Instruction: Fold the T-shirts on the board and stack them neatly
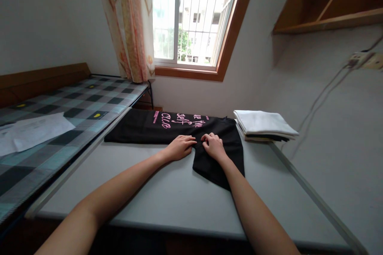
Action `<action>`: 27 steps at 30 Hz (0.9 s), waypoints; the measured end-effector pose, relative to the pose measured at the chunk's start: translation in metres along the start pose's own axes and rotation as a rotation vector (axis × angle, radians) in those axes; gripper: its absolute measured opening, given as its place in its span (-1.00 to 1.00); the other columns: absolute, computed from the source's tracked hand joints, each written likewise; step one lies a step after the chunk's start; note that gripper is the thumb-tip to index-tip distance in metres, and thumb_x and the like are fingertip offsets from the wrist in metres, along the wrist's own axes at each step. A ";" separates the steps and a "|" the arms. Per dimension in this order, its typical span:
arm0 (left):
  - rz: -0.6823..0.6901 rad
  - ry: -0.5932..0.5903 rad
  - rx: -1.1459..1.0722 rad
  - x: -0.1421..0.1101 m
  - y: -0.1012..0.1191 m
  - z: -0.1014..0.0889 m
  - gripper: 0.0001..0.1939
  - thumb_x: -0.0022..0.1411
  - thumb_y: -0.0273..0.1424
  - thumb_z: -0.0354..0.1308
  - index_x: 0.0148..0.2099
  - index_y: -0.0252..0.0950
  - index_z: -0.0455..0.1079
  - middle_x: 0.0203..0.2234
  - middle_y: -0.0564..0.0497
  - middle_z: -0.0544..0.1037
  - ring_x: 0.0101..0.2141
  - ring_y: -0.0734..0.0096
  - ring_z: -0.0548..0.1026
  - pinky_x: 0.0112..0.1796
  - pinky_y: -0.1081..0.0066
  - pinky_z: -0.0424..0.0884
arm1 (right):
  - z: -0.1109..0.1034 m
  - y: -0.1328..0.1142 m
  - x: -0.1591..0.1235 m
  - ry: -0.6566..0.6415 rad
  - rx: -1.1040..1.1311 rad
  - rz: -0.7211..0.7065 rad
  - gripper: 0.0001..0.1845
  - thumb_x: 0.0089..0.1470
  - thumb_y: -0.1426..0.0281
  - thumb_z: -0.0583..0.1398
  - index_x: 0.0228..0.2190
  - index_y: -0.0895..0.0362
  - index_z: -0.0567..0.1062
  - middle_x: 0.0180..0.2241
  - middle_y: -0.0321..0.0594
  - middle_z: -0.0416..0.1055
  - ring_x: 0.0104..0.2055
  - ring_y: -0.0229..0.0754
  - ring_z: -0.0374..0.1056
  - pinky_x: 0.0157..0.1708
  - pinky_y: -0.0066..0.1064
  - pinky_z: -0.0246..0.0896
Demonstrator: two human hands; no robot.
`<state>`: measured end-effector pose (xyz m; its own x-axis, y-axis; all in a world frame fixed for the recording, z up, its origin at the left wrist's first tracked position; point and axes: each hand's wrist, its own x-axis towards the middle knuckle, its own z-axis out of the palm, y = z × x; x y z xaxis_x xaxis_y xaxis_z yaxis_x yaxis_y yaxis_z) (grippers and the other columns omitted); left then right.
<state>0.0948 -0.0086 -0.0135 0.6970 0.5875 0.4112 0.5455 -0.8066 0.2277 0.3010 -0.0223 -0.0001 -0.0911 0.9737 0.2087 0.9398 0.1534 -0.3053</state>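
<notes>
A black T-shirt point(140, 127) with pink lettering lies folded lengthwise on the light grey table point(143, 191). Its sleeve spreads toward me on the right. My left hand point(180, 147) rests on the shirt's near edge, close to where the sleeve begins, with its fingers stretched out and lying flat. Just to the right, my right hand point(214, 146) touches the cloth at the top of the sleeve; its fingers are slightly bent and apart. Neither hand has visibly lifted any fabric. The cloth under both palms is hidden.
Beyond the shirt's right end sits a stack of folded clothes point(265, 123), white on top. A bed with a checked mattress point(89, 103) and papers point(42, 131) adjoins the table's left edge. A window point(194, 20), curtain point(134, 24) and wall shelf point(332, 20) stand behind.
</notes>
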 end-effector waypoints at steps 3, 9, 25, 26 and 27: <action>-0.002 0.005 -0.003 0.000 0.000 0.001 -0.64 0.24 -0.47 0.08 0.08 -0.25 0.45 0.10 -0.09 0.47 0.11 0.22 0.40 0.10 0.17 0.30 | 0.000 0.000 0.000 -0.002 0.008 0.002 -0.80 0.11 0.45 0.11 -0.26 0.04 0.51 -0.22 -0.16 0.38 -0.13 -0.07 0.24 -0.16 -0.29 0.03; 0.022 0.058 -0.002 -0.001 0.001 -0.001 -0.72 0.29 -0.41 0.08 0.00 -0.25 0.49 0.02 -0.09 0.52 0.04 0.23 0.43 0.04 0.20 0.33 | 0.000 0.001 -0.001 0.003 0.021 0.014 -0.79 0.11 0.44 0.10 -0.26 0.04 0.52 -0.23 -0.17 0.38 -0.12 -0.06 0.24 -0.15 -0.28 0.03; -0.005 0.102 0.092 -0.002 0.001 -0.004 -0.77 0.34 -0.38 0.05 -0.12 -0.20 0.54 -0.27 -0.06 0.52 -0.20 0.28 0.39 -0.16 0.24 0.30 | -0.048 0.002 0.002 0.020 0.080 -0.119 -0.76 0.13 0.44 0.10 -0.24 0.05 0.55 -0.24 -0.23 0.51 -0.23 -0.20 0.40 -0.21 -0.40 0.15; -0.005 0.103 0.084 -0.001 0.001 -0.004 -0.78 0.32 -0.39 0.07 -0.12 -0.20 0.55 -0.26 -0.06 0.51 -0.19 0.27 0.39 -0.15 0.23 0.30 | -0.052 0.008 0.002 0.010 0.065 -0.098 -0.77 0.13 0.43 0.11 -0.24 0.04 0.55 -0.25 -0.23 0.52 -0.24 -0.20 0.41 -0.24 -0.42 0.17; -0.003 0.107 0.074 -0.001 0.002 -0.005 -0.79 0.31 -0.38 0.08 -0.13 -0.20 0.55 -0.25 -0.06 0.51 -0.16 0.27 0.39 -0.13 0.23 0.31 | -0.057 0.015 0.002 0.003 0.035 -0.050 -0.77 0.12 0.41 0.12 -0.24 0.04 0.56 -0.26 -0.22 0.53 -0.25 -0.19 0.42 -0.27 -0.43 0.18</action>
<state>0.0927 -0.0112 -0.0094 0.6434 0.5764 0.5037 0.5834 -0.7953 0.1649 0.3332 -0.0273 0.0484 -0.1364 0.9643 0.2272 0.9220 0.2074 -0.3270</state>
